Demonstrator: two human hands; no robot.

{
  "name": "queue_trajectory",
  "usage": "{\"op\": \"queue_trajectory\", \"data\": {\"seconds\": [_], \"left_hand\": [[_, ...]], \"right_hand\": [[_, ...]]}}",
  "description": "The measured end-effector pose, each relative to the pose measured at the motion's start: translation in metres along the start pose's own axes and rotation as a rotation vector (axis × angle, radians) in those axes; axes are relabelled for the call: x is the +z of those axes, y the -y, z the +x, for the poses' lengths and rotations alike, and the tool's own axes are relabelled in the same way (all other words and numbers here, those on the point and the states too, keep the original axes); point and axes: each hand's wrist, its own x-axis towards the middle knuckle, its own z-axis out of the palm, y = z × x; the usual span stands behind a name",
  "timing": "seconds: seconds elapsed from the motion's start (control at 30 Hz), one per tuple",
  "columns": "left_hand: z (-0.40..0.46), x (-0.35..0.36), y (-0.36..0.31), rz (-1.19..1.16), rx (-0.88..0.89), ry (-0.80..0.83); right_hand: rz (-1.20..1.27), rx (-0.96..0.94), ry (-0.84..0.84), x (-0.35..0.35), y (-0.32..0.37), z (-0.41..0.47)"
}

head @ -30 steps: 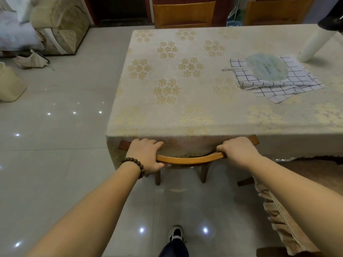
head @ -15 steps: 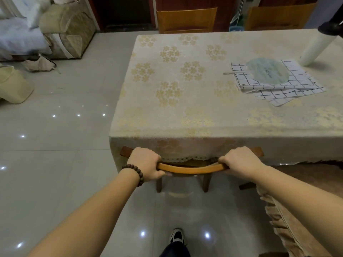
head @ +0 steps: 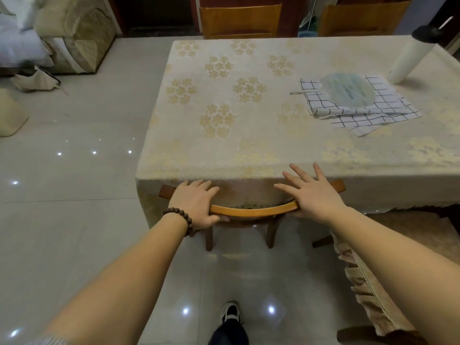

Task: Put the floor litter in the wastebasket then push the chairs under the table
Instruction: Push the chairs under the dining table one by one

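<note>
Two bare hands at one curved wooden chair back rail (head: 251, 210), lower centre of view, at 6 o'clock of the rectangular table under a cream cloth with gold flower print (head: 224, 150). Rail's long axis runs 9 to 3 o'clock, its bow toward the viewer; its ends touch the hanging cloth, and the seat is under the table, with two brown legs showing below. Left hand (head: 196, 204), brown bead bracelet (head: 180, 219) at the wrist: fingers laid over the rail's left part, thumb beneath, gripping it. Right hand (head: 315, 192): fingers straight and spread over the rail's right part, tips toward 12 o'clock, palm at the rail, gripping nothing. On the table toward 2 o'clock: black-and-white checked cloths (head: 358, 113) with a pale round fan (head: 348, 89) on top. Second chair with a frilled tan cushion (head: 398, 265), at 4 o'clock, beside the first. Cream plastic wastebasket (head: 10, 115), on the tile floor at 9 o'clock, well apart.
</note>
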Motion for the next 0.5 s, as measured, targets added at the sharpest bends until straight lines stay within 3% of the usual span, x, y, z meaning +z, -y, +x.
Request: {"op": "queue_trajectory", "data": {"seconds": [0.5], "left_hand": [[0.019,-0.007,0.008,0.007,0.002,0.014]], "right_hand": [[0.013,0.182,-0.003,-0.004,0.003,0.016]]}}
